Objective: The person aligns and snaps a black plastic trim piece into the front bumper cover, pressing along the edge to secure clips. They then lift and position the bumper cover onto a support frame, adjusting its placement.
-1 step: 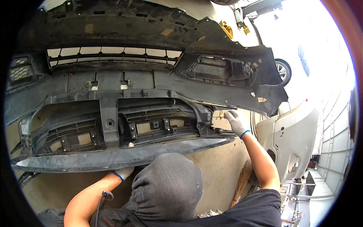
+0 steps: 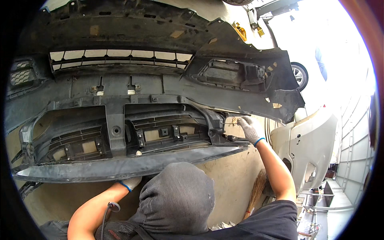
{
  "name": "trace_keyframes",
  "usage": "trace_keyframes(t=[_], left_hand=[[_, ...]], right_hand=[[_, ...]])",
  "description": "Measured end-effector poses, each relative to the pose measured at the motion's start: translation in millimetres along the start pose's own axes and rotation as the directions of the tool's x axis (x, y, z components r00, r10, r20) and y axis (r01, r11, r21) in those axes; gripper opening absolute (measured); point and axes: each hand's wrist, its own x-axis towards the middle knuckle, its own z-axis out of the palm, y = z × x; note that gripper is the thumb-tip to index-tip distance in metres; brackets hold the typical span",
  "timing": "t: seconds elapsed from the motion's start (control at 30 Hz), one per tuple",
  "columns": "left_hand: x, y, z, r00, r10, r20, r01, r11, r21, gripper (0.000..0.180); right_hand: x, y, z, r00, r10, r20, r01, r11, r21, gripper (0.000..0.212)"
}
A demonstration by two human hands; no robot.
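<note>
A black plastic car grille frame (image 2: pixel 116 134) lies in front of me, its long smooth edge strip nearest me. My left hand (image 2: pixel 134 183), in a pale knitted glove, reaches under that strip. One gloved fingertip shows above its inner edge, so the hand is wrapped round the frame; its other fingers are hidden. At the frame's right end, my gloved right hand (image 2: pixel 251 129) is closed in a pinch. A thin rod (image 2: pixel 230 123) runs from its fingers toward the frame's corner bracket (image 2: pixel 216 130). The rod's exact kind is too small to make out.
Just beyond lies a large black bumper cover (image 2: pixel 132 28), inner side up. On the right stand a white bumper (image 2: pixel 310 140) and a straw broom (image 2: pixel 256 190). A hooded head (image 2: pixel 176 196) covers part of the near edge. A car wheel (image 2: pixel 299 76) shows farther back.
</note>
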Motion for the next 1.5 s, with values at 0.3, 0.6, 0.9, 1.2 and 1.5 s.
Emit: trace_keyframes(t=[0.3, 0.6, 0.9, 1.2, 1.5], left_hand=[[0, 0, 2, 1.000, 0.009, -0.001, -0.009, 1.000, 0.012, 0.040], [-2, -2, 3, 1.000, 0.018, 0.007, -0.018, 1.000, 0.025, 0.040], [3, 7, 10, 0.998, 0.054, 0.016, -0.054, 0.999, 0.006, 0.041], [6, 10, 14, 0.997, 0.075, 0.007, -0.075, 0.997, 0.017, 0.042], [3, 7, 8, 0.998, 0.068, -0.010, -0.067, 0.996, 0.051, 0.042]], right_hand=[[-1, -16, -4, 1.000, 0.003, -0.004, -0.003, 1.000, -0.009, 0.034], [5, -24, -3, 0.999, -0.041, 0.014, 0.042, 0.992, -0.116, 0.032], [4, 3, -8, 0.977, -0.028, 0.214, 0.083, 0.965, -0.250, 0.039], [27, -10, -17, 0.874, -0.032, 0.486, 0.247, 0.889, -0.385, 0.033], [11, -41, -16, 0.919, -0.304, 0.250, 0.375, 0.869, -0.323, 0.028]])
